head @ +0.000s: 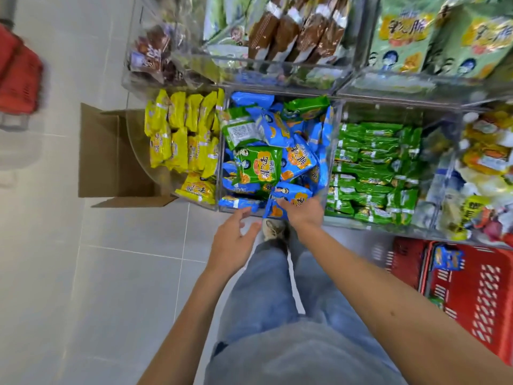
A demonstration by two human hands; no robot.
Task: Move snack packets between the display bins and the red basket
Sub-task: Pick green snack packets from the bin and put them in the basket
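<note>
Right hand is gripping what looks like 2 blue packets at the middle bin's front edge. Left hand is hovering just outside it, fingers loosely spread. 1 loose packet is sitting in the red basket; open floor is lying left.

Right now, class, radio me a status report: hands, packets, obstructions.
Right hand grips blue packets at front of middle bin. Left hand open, empty, short of it. Red basket at right; path clear.
</note>
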